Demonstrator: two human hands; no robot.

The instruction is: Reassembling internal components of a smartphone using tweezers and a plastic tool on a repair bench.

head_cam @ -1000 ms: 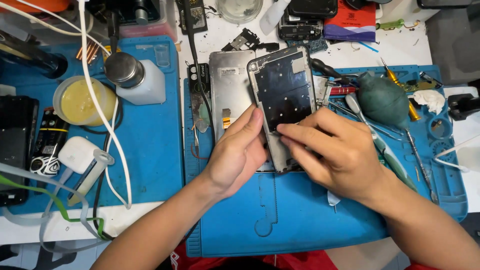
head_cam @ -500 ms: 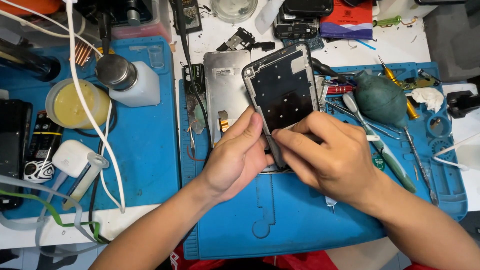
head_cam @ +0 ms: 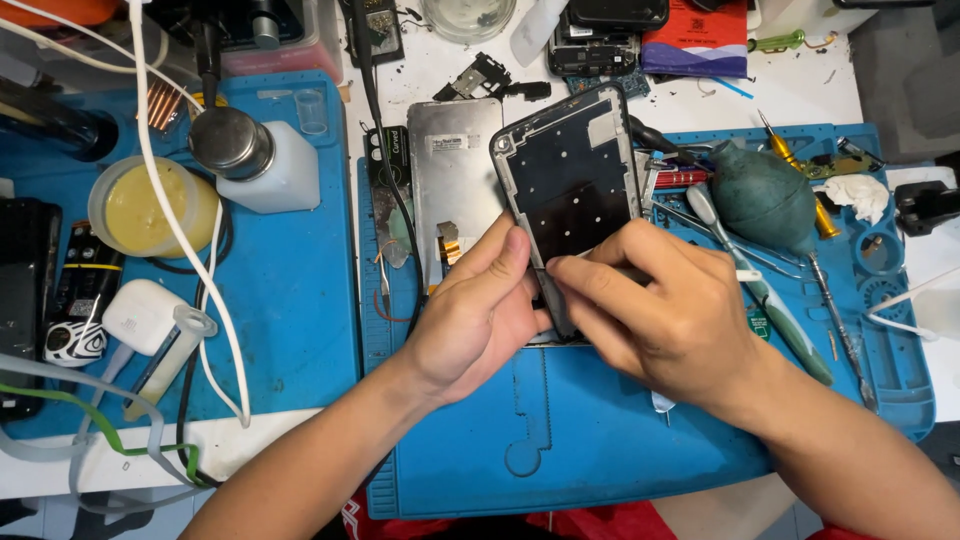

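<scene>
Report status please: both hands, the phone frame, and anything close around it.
Left hand and right hand both grip phone frame at its lower end. Frame tilted up off blue mat. Silver screen panel lies beside it; green blower bulb to the right.

- The phone frame (head_cam: 572,190) is sitting tilted at the centre of the repair mat (head_cam: 560,440), its lower end lying between the left hand (head_cam: 475,315) and the right hand (head_cam: 665,315).
- The metal panel (head_cam: 452,175) is lying flat just beside the frame, at its 9 o'clock, partly under it.
- The air blower bulb (head_cam: 765,200) is resting at the frame's 3 o'clock, with the screwdriver (head_cam: 795,175) touching its far side.
- The dispenser bottle (head_cam: 260,160) is standing on a second mat (head_cam: 290,300) at 9 o'clock, well apart.
- The round tub (head_cam: 150,205) is sitting at the bottle's 8 o'clock.
- The tweezers (head_cam: 840,315) are lying at the right hand's 3 o'clock.
</scene>
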